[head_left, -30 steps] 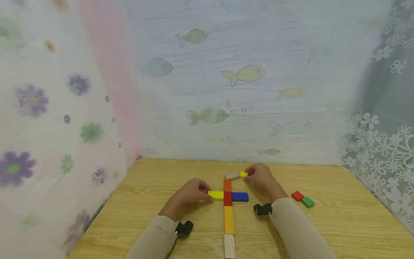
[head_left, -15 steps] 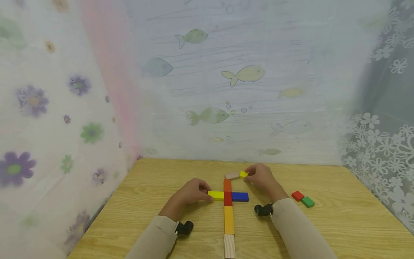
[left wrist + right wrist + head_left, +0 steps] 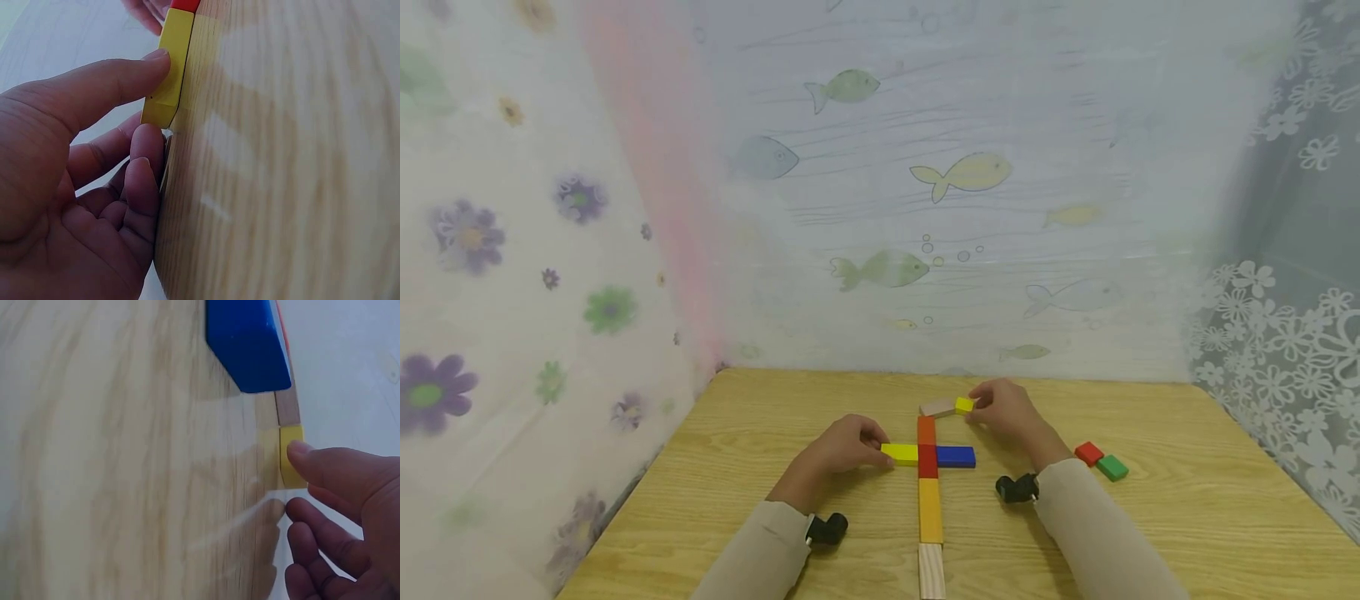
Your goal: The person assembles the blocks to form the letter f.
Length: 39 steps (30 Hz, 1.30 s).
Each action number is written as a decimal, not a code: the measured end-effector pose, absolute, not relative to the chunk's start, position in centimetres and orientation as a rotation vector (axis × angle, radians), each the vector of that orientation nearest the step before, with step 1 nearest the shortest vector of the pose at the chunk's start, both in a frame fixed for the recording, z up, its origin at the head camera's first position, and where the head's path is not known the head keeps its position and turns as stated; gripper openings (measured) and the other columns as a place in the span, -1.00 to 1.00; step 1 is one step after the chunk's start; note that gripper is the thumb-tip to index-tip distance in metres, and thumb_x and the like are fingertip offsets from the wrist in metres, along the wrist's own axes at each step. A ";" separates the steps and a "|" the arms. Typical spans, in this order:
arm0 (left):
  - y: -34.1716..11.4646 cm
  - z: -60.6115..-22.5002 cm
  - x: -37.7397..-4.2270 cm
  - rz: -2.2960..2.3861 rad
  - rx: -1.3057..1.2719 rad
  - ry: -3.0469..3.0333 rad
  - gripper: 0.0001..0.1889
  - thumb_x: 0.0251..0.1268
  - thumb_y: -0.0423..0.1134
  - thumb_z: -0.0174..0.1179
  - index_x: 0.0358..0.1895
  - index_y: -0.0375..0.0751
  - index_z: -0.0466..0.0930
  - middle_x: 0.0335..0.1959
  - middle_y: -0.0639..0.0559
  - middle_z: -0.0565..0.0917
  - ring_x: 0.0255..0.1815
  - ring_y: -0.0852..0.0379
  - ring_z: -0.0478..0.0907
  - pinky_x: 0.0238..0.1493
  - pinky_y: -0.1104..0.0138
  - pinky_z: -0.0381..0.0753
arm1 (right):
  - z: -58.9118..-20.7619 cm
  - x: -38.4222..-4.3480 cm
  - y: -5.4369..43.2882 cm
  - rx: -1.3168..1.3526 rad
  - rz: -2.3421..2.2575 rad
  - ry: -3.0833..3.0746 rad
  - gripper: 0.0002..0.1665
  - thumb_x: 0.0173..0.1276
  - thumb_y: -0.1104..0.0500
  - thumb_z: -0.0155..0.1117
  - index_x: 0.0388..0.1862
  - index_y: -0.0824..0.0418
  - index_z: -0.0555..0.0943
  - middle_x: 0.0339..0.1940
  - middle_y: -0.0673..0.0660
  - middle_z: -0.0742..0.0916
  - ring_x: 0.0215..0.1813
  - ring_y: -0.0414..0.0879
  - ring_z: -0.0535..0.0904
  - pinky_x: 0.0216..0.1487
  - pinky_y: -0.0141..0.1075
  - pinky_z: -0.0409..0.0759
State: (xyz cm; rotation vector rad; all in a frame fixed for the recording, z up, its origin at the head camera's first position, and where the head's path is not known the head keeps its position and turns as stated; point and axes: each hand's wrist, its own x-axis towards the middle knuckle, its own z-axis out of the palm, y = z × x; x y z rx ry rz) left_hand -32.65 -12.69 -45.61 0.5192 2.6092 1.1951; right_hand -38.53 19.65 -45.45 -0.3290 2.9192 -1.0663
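My left hand (image 3: 848, 443) pinches the outer end of a long yellow block (image 3: 172, 56), thumb on its near side. That block lies against the left of a red block (image 3: 928, 461); a blue block (image 3: 956, 457) abuts the red one's right. At the back, my right hand (image 3: 1003, 408) holds a small yellow block (image 3: 290, 469) with the thumb on it, the other fingers partly hidden. The small block touches the right end of a plain wooden block (image 3: 937, 407), which lies at a slant beyond an orange block (image 3: 927, 430).
Toward me from the red block run a yellow-orange block (image 3: 930, 510) and a light wooden block (image 3: 932, 572). A loose red block (image 3: 1089, 454) and a green block (image 3: 1112, 467) touch on the right. The wooden table (image 3: 737, 400) ends at a fish-print curtain (image 3: 880, 208).
My right wrist has shifted slightly to the right, while its fingers stay at the small yellow block. The left hand and the blocks keep their places.
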 end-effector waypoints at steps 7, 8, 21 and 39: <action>-12.8 -45.6 -32.6 1.194 0.522 2.608 -0.68 0.16 -0.15 0.55 -0.08 -0.17 0.73 -0.23 0.08 0.67 -0.22 0.13 0.55 -0.13 0.27 0.60 | -45.1 -38.0 21.4 -0.378 -1.020 2.950 -0.46 0.32 0.03 0.51 0.20 0.25 0.68 0.05 0.21 0.78 0.14 0.14 0.68 0.20 0.07 0.62; -12.8 -45.6 -32.6 1.195 0.523 2.608 -0.69 0.16 -0.15 0.55 -0.09 -0.17 0.73 -0.23 0.08 0.66 -0.22 0.13 0.55 -0.13 0.27 0.60 | -44.9 -37.8 21.7 -0.396 -1.016 2.957 -0.45 0.32 0.03 0.50 0.21 0.27 0.67 0.05 0.23 0.77 0.14 0.17 0.68 0.19 0.08 0.63; -12.8 -45.4 -32.4 1.205 0.522 2.599 -0.69 0.16 -0.15 0.55 -0.10 -0.16 0.73 -0.25 0.07 0.66 -0.24 0.12 0.54 -0.15 0.28 0.60 | -41.8 -33.6 26.5 -0.463 -1.034 2.986 -0.40 0.37 -0.13 0.47 0.23 0.21 0.67 0.17 0.25 0.74 0.15 0.19 0.67 0.05 0.02 0.69; -12.9 -45.8 -32.5 1.199 0.529 2.598 -0.68 0.17 -0.11 0.55 -0.08 -0.13 0.72 -0.20 0.08 0.66 -0.20 0.11 0.55 -0.09 0.23 0.60 | -42.9 -29.5 34.6 -0.400 -1.196 2.893 -0.27 0.43 -0.11 0.41 0.42 0.28 0.52 0.31 0.39 0.63 0.20 0.26 0.64 -0.10 -0.26 0.70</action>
